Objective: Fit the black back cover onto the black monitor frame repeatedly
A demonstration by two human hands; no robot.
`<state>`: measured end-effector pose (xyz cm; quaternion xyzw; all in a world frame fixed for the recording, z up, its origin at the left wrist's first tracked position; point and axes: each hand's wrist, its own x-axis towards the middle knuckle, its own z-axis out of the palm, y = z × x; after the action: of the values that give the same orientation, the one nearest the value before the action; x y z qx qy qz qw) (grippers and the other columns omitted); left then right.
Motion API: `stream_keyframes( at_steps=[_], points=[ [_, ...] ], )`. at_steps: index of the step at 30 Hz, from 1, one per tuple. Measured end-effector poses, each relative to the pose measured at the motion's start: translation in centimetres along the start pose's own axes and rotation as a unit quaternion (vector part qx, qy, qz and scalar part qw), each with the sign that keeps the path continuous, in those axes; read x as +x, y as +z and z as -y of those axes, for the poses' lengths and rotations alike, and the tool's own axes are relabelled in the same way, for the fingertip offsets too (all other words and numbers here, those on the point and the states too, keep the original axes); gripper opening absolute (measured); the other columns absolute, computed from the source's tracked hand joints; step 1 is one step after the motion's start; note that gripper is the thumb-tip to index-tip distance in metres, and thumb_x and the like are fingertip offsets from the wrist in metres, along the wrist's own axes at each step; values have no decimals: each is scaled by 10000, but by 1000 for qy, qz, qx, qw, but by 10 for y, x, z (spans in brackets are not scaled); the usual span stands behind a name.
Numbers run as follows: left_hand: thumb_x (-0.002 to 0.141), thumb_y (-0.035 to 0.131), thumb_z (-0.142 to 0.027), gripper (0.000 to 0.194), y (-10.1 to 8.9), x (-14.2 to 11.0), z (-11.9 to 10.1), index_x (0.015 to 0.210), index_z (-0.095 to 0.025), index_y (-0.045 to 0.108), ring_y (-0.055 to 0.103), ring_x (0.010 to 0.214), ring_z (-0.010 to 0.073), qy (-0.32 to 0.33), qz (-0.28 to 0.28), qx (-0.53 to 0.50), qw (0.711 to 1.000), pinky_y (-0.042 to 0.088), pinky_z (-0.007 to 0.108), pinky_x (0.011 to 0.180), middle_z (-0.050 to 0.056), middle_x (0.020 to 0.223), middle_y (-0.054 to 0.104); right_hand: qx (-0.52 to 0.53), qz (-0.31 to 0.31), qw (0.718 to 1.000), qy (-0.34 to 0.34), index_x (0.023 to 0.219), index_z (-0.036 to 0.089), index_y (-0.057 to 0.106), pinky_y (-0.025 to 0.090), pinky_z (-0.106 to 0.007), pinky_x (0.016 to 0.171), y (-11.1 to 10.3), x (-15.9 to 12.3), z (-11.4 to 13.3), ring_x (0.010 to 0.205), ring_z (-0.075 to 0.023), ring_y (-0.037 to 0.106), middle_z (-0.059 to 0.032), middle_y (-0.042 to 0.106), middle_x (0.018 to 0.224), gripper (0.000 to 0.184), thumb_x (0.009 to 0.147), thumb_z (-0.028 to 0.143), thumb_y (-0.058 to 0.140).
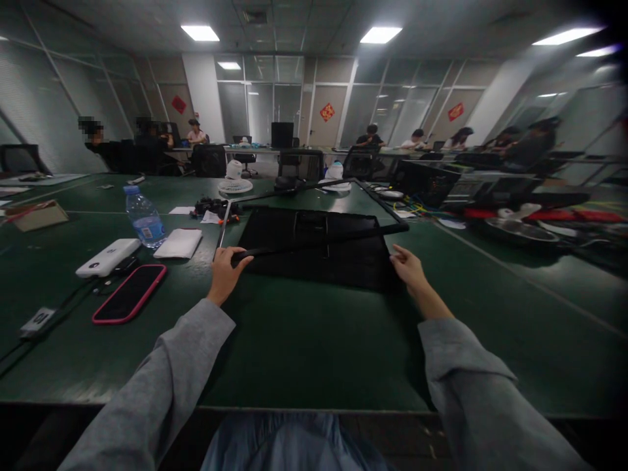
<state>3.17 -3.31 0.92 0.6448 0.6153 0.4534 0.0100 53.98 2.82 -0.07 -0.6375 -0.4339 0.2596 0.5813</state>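
Note:
A thin black rectangular frame, like a screen bezel, is held tilted above a flat black panel with a recessed middle part. My left hand pinches the frame's near left corner between thumb and fingers. The frame's near right corner sits higher than the left one. My right hand is beside the panel's right edge, below that raised corner. Its fingers are slightly apart and hold nothing that I can see; whether the fingertips touch the panel is unclear.
Left on the green table are a pink-edged phone, a white power bank, tissues and a water bottle. Small white fans stand behind the panel. A pan and cables lie right. Several people sit far back.

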Motion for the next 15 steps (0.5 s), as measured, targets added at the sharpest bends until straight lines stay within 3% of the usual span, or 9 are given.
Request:
stream_keyframes(
  at_steps=[2, 3, 5, 6, 8, 11, 15],
  points=[
    [940, 660, -479, 264, -1, -1, -4, 1071, -253, 699, 582, 1151, 287, 18, 12, 17, 1000, 445, 468, 1038, 84, 1123, 703, 42, -42, 998, -27, 1110, 219, 689, 606, -414, 835, -3, 5, 5, 847, -227, 704, -61, 709, 856, 356, 857, 463, 627],
    [941, 658, -493, 275, -1, -2, -6, 1070, -254, 700, 578, 1155, 292, 28, 20, 26, 999, 433, 476, 1044, 82, 1126, 706, 71, -17, 997, -26, 1075, 224, 685, 602, -433, 874, -7, 5, 8, 906, -241, 718, -80, 725, 894, 385, 903, 546, 562],
    [943, 651, -518, 294, 1, -4, -10, 1074, -259, 702, 568, 1164, 299, 49, 40, 38, 997, 405, 489, 1056, 75, 1131, 714, 114, 96, 989, -13, 1026, 230, 677, 593, -463, 927, -15, 2, 15, 1026, -273, 725, -122, 755, 999, 488, 937, 663, 470],
    [944, 647, -527, 304, 2, -4, -11, 1079, -261, 702, 563, 1166, 300, 59, 50, 41, 996, 395, 491, 1060, 71, 1132, 718, 119, 144, 982, -12, 1014, 232, 674, 584, -476, 953, -18, -1, 18, 1080, -286, 717, -132, 762, 1059, 487, 924, 677, 497],
    [947, 638, -541, 320, 5, -5, -11, 1091, -262, 700, 561, 1160, 298, 78, 61, 40, 994, 384, 491, 1060, 66, 1137, 722, 100, 177, 979, -30, 1031, 239, 669, 552, -495, 1020, -20, -6, 20, 1153, -298, 696, -121, 761, 1147, 399, 852, 595, 660],
    [949, 631, -550, 333, 9, -5, -7, 1107, -263, 695, 564, 1160, 291, 89, 78, 32, 992, 387, 486, 1053, 65, 1155, 723, 23, 115, 988, -98, 1128, 244, 653, 472, -512, 1119, -14, -7, 10, 1208, -286, 668, -91, 752, 1194, 388, 784, 407, 729],
    [952, 627, -547, 322, 13, -4, 0, 1112, -276, 697, 564, 1214, 296, 79, 122, 37, 989, 377, 500, 1074, 67, 1193, 721, -99, 40, 981, -161, 1259, 219, 617, 424, -512, 1161, -7, -6, -13, 1277, -277, 623, -117, 695, 1314, 424, 863, 365, 594]
  ],
)
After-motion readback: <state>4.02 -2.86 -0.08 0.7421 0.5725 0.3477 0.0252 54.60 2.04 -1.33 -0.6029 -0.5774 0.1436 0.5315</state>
